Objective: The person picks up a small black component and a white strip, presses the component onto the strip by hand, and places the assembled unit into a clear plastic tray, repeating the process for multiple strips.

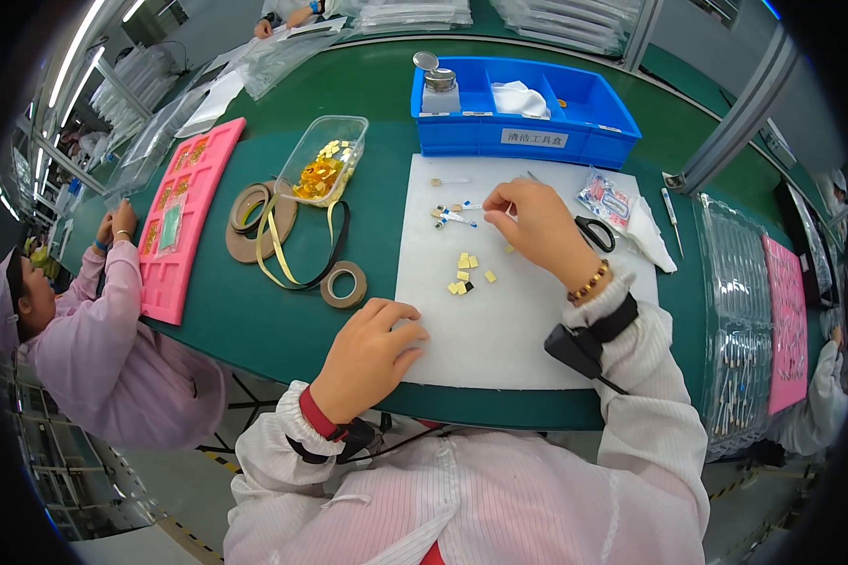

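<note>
My right hand (534, 226) is over the white mat (481, 348), its thumb and fingertips drawn together in a pinch. Whatever is between them is too small or hidden to name. Just left of those fingertips lie a few small flex cables (455, 216) with blue and white ends. Below them several small yellow square pads (463, 275) are scattered, with one dark piece among them. My left hand (367, 353) rests palm down at the mat's left edge, fingers loosely bent and apart, holding nothing.
A blue divided bin (528, 137) stands behind the mat. Scissors (595, 234) and a white cloth (652, 240) lie right. Leftward are a clear tub (327, 160), tape rolls (344, 284) and a pink tray (190, 221) beside another person. Clear trays (735, 320) stand far right.
</note>
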Motion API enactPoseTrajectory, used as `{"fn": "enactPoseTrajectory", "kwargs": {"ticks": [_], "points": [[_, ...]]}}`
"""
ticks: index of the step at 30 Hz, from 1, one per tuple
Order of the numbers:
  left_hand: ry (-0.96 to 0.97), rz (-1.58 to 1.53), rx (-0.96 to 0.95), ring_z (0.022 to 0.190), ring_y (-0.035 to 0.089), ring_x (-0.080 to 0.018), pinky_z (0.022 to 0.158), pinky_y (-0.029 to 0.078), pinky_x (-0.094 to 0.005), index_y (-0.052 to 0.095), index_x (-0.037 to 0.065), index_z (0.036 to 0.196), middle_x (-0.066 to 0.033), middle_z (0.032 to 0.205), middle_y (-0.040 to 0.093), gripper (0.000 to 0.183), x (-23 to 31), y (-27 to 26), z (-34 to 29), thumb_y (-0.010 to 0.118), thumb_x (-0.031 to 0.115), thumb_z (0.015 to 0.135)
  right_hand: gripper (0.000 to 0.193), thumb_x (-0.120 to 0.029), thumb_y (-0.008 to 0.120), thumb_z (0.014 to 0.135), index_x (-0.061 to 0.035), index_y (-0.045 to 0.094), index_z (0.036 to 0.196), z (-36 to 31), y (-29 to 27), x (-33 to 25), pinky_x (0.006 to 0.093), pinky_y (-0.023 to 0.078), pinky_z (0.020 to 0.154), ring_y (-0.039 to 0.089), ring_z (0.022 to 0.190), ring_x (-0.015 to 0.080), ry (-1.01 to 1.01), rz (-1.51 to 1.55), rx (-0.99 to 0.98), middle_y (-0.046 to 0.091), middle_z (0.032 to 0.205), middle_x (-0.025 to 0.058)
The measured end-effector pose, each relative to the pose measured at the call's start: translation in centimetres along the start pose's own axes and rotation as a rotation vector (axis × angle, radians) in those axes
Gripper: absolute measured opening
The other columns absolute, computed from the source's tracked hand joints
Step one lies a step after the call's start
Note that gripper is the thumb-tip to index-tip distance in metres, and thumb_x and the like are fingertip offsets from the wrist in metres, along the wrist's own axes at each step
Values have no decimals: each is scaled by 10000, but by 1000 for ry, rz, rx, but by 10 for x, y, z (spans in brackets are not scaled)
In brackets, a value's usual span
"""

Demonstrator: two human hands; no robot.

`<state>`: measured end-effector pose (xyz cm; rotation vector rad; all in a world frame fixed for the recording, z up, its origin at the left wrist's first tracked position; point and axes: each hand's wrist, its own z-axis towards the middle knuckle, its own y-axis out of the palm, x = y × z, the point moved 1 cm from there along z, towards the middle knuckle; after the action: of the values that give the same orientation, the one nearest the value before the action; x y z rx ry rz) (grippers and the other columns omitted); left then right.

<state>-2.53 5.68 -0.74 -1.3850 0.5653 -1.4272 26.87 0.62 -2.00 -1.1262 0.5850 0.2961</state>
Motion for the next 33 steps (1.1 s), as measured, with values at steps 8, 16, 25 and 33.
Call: {"fn": "enactPoseTrajectory", "kwargs": {"ticks": [8,16,25,33], "points": [[-22,-47,74,1100,604,-304,930,524,-399,714,72,981,-81,1166,678,199,-3,4,-10,791,60,798,96,-135,741,856,-52,702,884,34,22,10,410,489,843,603,945,303,-40,-175,-128,675,891,117],[-23,-50,43,1084,608,-293,908,527,-391,719,68,956,-81,1149,676,159,-3,4,-2,788,74,814,63,-48,685,867,-52,626,890,12,-1,-12,408,476,813,579,904,316,-190,-98,-86,628,894,125],[-31,-47,167,929,646,-272,792,539,-367,723,44,919,-75,968,700,102,-5,10,6,774,81,839,126,-39,727,812,-85,636,885,-91,-12,-54,371,463,746,582,854,265,-417,-151,-301,646,902,63],[-99,-73,220,866,670,-283,737,541,-375,747,61,959,-76,942,683,114,-13,28,48,766,118,861,161,-29,749,788,-75,674,924,-73,-14,-55,370,471,745,583,844,278,-314,42,-189,659,876,70]]}}
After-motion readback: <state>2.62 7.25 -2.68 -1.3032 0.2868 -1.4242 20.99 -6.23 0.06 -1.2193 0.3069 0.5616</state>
